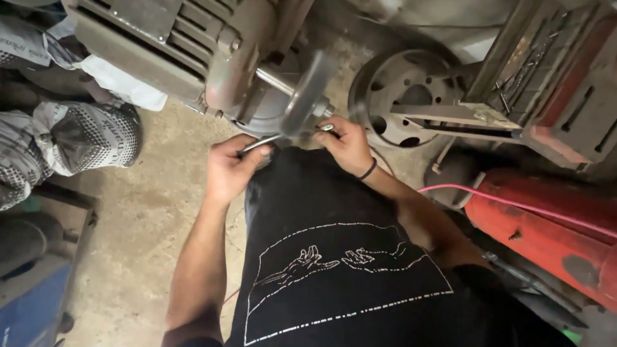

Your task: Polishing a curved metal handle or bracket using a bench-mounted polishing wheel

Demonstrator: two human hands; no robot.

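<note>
A grey bench grinder motor (pixel 180 45) stands ahead with a spinning, blurred grinding wheel (pixel 307 96) on its shaft. Both my hands hold a thin shiny metal rod (pixel 270 140) under the wheel's lower edge. My left hand (pixel 230 168) grips the rod's left end. My right hand (pixel 347 144), with a dark band on the wrist, pinches the rod's right end close to the wheel. My black shirt with a white line drawing fills the lower middle.
A steel wheel rim (pixel 405 96) lies on the concrete floor behind the grinder. A red cylinder (pixel 546 231) with a pink hose (pixel 514 205) lies at right, beside a red metal frame (pixel 565 90). Woven sacks (pixel 77 135) sit at left.
</note>
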